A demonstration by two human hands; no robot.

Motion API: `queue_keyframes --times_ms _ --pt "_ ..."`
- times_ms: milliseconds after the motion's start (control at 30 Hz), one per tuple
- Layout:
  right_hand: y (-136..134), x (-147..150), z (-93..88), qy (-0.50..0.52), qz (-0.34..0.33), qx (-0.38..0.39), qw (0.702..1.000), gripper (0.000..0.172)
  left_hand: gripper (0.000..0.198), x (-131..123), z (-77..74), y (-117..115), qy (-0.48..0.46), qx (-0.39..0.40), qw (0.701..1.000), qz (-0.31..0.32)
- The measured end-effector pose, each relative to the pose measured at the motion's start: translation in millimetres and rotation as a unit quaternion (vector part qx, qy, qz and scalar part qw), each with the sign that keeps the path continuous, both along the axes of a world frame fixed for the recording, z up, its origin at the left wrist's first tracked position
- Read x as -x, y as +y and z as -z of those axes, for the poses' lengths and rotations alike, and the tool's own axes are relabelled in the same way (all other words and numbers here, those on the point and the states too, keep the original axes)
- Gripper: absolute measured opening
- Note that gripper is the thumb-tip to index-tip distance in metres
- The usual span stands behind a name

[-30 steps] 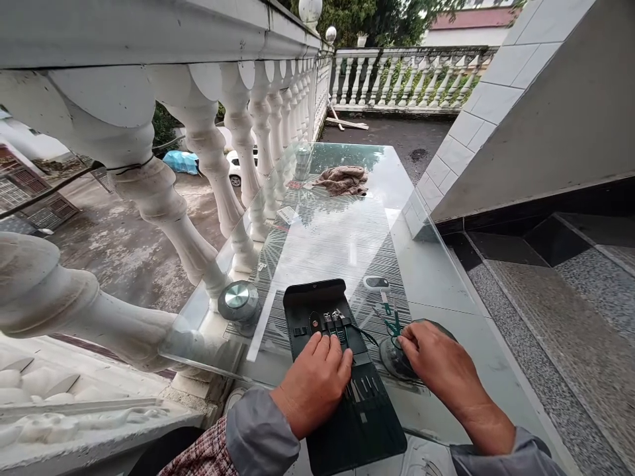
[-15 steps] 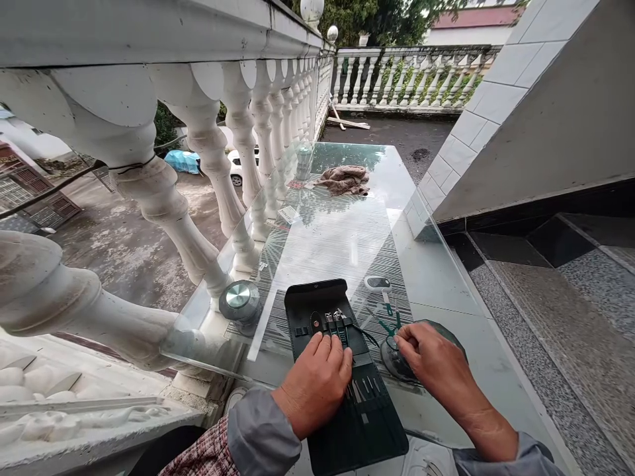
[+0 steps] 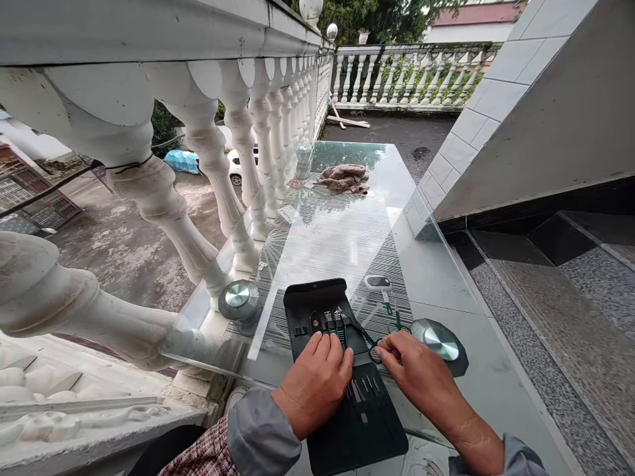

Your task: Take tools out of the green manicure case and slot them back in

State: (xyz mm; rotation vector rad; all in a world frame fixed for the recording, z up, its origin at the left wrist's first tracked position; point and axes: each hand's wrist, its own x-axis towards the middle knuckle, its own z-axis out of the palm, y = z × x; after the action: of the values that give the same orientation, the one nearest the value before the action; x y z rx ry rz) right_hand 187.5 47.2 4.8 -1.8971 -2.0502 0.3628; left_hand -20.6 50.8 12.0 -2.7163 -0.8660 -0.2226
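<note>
A black manicure case lies unfolded on the glass table. Nail clippers are strapped in its upper part, and several slim metal tools sit in the lower part. Over the middle of the case, my left hand presses down with its fingers together, hiding some of the contents. At the case's right edge, my right hand pinches the dark loop handle of what look like small scissors, whose other end lies by the clippers. Just beyond that hand rests a green-handled tool on the glass.
The glass table has round metal discs near its front corners. A small white-and-black device lies past the case, and a crumpled brown cloth farther back. White balusters line the left; stone steps are at right.
My right hand has let go of the green-handled tool and moved left to the dark loop handle at the case, uncovering the right disc. My left hand stays on the case.
</note>
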Motion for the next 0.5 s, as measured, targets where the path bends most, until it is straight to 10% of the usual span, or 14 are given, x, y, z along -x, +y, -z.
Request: queue_keyframes --times_ms 233,500 --pt "0.8 0.8 -8.9 0.086 0.016 0.015 0.996 0.018 0.031 1.1 -4.6 -0.9 -0.052 -0.034 0.998 0.020" --pt "-13.9 23.9 -39.2 0.269 -0.081 0.201 0.938 0.018 0.027 2.9 -19.6 -4.9 -0.121 -0.086 0.986 0.081"
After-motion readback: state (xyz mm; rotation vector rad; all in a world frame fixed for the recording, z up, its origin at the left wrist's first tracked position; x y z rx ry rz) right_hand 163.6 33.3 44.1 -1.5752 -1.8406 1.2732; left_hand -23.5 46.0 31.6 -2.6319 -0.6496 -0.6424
